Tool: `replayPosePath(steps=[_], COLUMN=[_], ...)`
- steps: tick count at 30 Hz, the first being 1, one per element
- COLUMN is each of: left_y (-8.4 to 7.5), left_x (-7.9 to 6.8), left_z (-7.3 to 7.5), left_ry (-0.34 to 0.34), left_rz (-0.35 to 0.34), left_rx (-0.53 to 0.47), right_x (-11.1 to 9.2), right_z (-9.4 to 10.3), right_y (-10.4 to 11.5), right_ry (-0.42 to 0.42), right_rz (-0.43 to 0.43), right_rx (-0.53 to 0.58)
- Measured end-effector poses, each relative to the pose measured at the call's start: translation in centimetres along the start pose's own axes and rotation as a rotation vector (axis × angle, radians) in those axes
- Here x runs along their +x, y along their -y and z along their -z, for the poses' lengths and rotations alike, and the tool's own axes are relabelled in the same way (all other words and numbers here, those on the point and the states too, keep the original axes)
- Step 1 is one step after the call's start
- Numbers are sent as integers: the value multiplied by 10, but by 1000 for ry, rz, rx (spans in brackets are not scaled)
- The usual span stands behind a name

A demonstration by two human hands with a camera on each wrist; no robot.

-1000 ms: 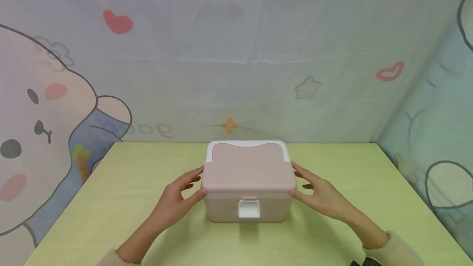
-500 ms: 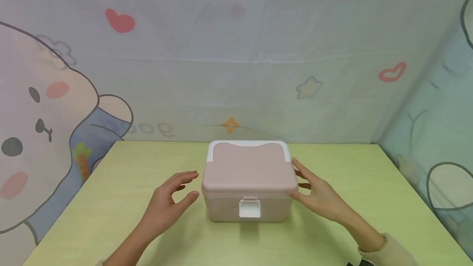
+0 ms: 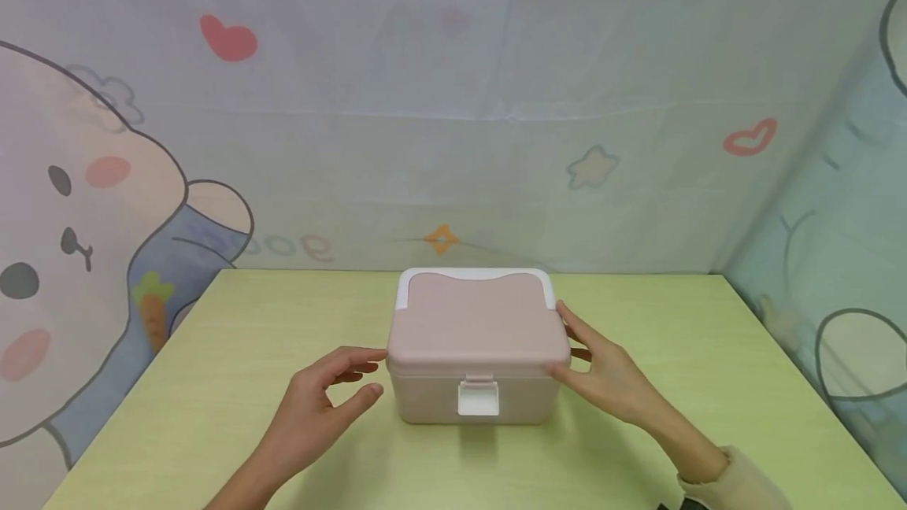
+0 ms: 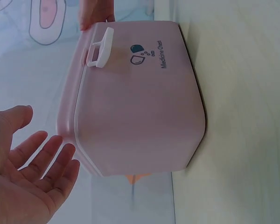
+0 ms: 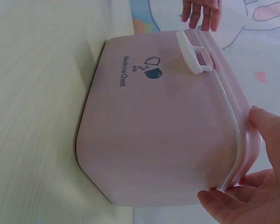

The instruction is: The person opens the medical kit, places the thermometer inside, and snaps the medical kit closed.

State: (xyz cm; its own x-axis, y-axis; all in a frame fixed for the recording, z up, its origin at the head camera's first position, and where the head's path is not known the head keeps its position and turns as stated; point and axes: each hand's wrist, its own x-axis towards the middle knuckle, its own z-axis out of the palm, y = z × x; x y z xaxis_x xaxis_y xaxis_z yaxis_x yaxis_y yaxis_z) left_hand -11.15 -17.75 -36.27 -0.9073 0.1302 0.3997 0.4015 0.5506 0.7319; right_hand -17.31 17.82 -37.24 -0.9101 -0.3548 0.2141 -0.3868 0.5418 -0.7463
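Observation:
A pink medicine chest [image 3: 478, 325] with a white handle [image 3: 406, 286] folded round its lid's back edge stands on the table, lid down. The white front latch [image 3: 478, 399] sticks out from the body in both wrist views. At the chest's left side my left hand [image 3: 312, 404] is held with fingers loosely bent and spread, fingertips right at the lid's edge, thumb apart from it. My right hand [image 3: 616, 376] grips the lid's right end, its thumb on the front corner and fingers along the side. "Medicine Chest" lettering [image 4: 162, 54] and a pill print mark the front.
The pale green-yellow table [image 3: 298, 313] runs back to a hanging cloth backdrop [image 3: 453, 101] printed with cartoons. A second cloth side [image 3: 850, 274] borders the table on the right. A dark object [image 3: 694, 504] shows at the right wrist.
My left hand has let go of the lid's left end, drawn back, then come in again lower with its fingertips at the edge. My right hand stays on the lid, its thumb slightly further inward.

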Motion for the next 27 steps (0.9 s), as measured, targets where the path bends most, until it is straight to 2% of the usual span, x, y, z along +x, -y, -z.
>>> replayPosePath(steps=[7, 16, 22, 27], left_y=[-5, -5, -3, 0], left_x=[-7, -12, -15, -15], left_z=[-5, -26, -41, -52], left_ry=[25, 80, 138, 149], left_rz=[18, -74, -55, -46], left_rx=[-27, -118, -166, -215], right_x=[0, 0, -1, -2], right_z=[-3, -3, -3, -3], right_y=[-2, -3, -3, -3], right_ry=[-10, -13, -17, -23], right_rz=[15, 10, 24, 30], right_rx=[-14, -5, 4, 4])
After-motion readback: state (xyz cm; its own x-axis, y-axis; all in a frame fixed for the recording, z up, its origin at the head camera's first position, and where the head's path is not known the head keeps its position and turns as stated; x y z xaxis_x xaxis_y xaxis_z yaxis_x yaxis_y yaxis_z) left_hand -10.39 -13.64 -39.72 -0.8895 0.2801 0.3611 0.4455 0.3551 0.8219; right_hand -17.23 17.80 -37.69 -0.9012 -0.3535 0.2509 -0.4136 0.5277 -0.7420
